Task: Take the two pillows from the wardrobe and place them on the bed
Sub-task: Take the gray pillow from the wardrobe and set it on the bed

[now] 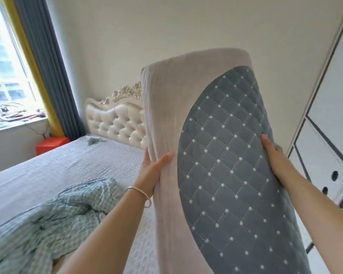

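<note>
Two bare forearms reach up from the bottom of the frame. The left hand (153, 171), with a thin silver bangle (142, 195) on its wrist, clamps the pillow (216, 155) along its left edge, thumb on the near face and fingers wrapped behind. The right hand (273, 155) presses flat against the pillow's right edge, fingers curled over the side and out of sight.

The pillow fills the centre and lower right of the frame, held in the air above the bed (77, 161). It is long and soft, with rounded ends; its long axis stands nearly upright, leaning slightly left, top end toward the ceiling. The near face is a grey-blue quilted panel stitched in diamonds with a small white dot at each crossing; the rest is smooth pale beige cloth, creased where the left hand grips.

At lower left a rumpled pale green checked blanket (48, 220) lies on the bed's finely textured light cover. Farther back stands a cream button-tufted headboard (117, 121) with a carved crest. A wardrobe (329, 115), white with dark trim, runs along the right edge. At upper left, grey and yellow curtains (42, 62) frame a bright window (2, 62).
</note>
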The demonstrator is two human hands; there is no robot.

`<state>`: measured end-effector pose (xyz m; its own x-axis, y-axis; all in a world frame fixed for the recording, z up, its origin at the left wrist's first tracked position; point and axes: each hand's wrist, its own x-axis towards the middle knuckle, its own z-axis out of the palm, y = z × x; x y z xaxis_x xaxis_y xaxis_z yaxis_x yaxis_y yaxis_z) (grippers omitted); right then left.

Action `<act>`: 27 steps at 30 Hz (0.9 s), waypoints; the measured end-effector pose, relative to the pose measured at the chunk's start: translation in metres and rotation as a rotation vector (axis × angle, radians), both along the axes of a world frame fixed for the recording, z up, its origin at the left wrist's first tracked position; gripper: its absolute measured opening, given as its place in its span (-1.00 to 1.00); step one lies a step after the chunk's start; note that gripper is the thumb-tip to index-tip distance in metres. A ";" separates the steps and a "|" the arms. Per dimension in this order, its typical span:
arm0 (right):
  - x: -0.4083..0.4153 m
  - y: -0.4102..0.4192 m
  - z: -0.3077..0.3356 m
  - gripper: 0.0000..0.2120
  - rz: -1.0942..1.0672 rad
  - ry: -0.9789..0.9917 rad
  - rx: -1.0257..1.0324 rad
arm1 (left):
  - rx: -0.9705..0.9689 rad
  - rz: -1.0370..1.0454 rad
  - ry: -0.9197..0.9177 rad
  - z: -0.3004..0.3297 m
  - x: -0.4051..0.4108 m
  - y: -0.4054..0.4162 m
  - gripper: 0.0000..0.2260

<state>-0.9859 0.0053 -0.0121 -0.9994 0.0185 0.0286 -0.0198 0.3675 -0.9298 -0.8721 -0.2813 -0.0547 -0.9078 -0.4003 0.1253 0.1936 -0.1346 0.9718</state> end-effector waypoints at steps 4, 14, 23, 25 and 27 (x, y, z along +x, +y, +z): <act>-0.082 -0.028 -0.013 0.03 0.042 -0.011 0.007 | 0.030 0.059 -0.036 -0.012 -0.065 -0.022 -0.42; -0.289 -0.144 -0.035 0.03 0.153 -0.018 0.051 | 0.133 0.205 -0.111 -0.058 -0.250 -0.124 -0.44; -0.447 -0.256 -0.094 -0.01 0.302 -0.080 0.183 | 0.240 0.424 -0.364 -0.141 -0.364 -0.192 -0.29; -0.480 -0.280 -0.116 0.00 0.347 -0.101 0.234 | 0.277 0.508 -0.455 -0.164 -0.385 -0.202 -0.28; -0.514 -0.305 -0.138 0.01 0.412 -0.116 0.280 | 0.313 0.574 -0.520 -0.184 -0.405 -0.213 -0.32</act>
